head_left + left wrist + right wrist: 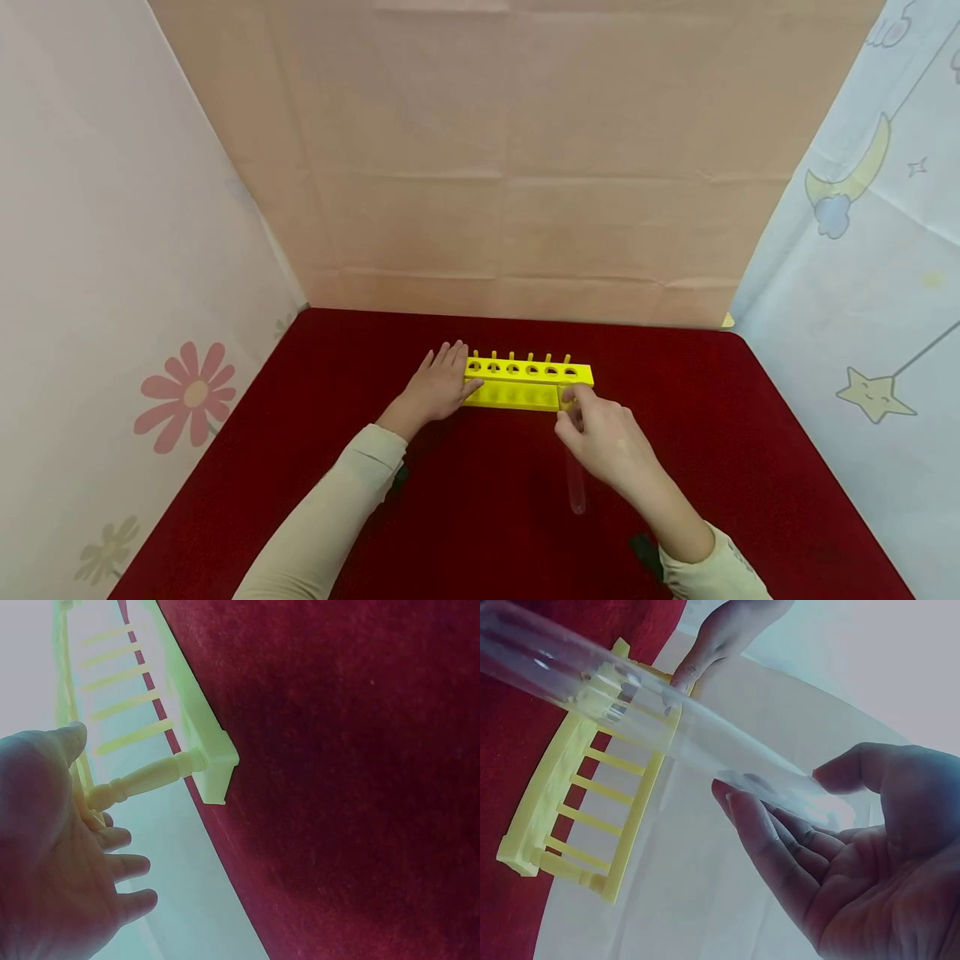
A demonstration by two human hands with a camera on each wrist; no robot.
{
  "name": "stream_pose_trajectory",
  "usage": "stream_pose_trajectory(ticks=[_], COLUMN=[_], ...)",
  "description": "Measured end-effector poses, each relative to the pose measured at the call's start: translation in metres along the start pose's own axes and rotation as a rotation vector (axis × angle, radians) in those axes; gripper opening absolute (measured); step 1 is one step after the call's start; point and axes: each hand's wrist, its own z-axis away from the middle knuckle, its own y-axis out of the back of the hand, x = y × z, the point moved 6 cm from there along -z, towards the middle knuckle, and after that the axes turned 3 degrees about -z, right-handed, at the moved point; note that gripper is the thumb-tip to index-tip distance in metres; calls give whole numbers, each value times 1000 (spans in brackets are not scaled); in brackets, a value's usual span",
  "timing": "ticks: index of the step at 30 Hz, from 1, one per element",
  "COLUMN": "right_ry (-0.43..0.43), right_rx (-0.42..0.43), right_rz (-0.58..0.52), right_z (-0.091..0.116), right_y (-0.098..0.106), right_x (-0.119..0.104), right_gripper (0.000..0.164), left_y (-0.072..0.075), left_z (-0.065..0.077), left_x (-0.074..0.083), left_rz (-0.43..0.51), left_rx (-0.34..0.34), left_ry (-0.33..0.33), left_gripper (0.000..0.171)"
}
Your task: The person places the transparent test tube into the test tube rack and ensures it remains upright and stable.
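Note:
A yellow test tube rack (517, 395) stands on the dark red table, with a row of round holes along its top and a row of pegs behind. At its left end rests my left hand (435, 390), fingers straight and thumb spread along the front edge. My right hand (611, 437) pinches a clear test tube (576, 487) near one end, between thumb and fingers, in front of the rack's right end. In the right wrist view the tube (705, 742) slants away from the fingertips and overlaps the rack. No tubes show in the holes.
The dark red cloth (465, 517) covers the tabletop. Behind it rises a tan paper backdrop (502, 208). Pale printed sheets flank the table, with a flower (195, 394) on the left and a star (873, 396) on the right.

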Motion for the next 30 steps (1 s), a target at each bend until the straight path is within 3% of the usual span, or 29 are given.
stream_pose_trajectory(ticks=[15, 30], right_ry=[-12, 38], right_rx=[37, 50], right_rz=[-95, -127], right_z=[-7, -16], right_y=[3, 4], right_x=[-11, -26], right_gripper=[24, 24], left_y=[1, 1], left_z=[1, 1], left_x=[1, 0], left_rz=[11, 39], left_rx=[-14, -43], left_ry=[1, 17], left_gripper=[80, 80])
